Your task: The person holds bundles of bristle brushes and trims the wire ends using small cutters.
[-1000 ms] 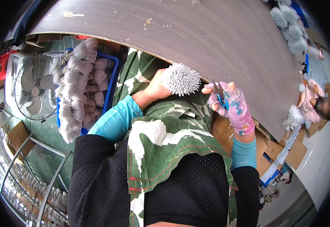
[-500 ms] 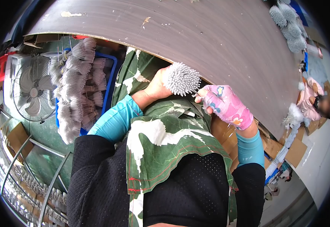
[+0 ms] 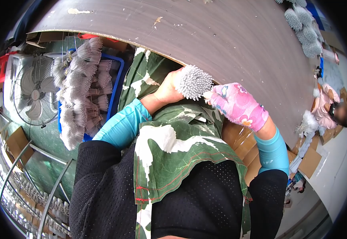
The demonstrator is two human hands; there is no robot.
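Observation:
My left hand is bare and wrapped round a bundle of thin stems with pale grey, bead-like tips. The tips fan out in a dome towards my right side, and my palm hides the stems. My right hand wears a pink flowered glove that leaves the fingertips bare. Its fingers are pinched together at the bundle's right edge. Whatever lies between them is hidden. Both hands are just over my camouflage apron, beside the table edge.
A brown worktop spans the front. On the left, white stem bundles hang by a blue crate, near a fan and metal rails. More grey-tipped bundles lie far right, where a person in pink is.
My right hand has turned, its elbow swinging outward, and its fingers are closer to the bundle. The bundle has shifted slightly right with my left hand.

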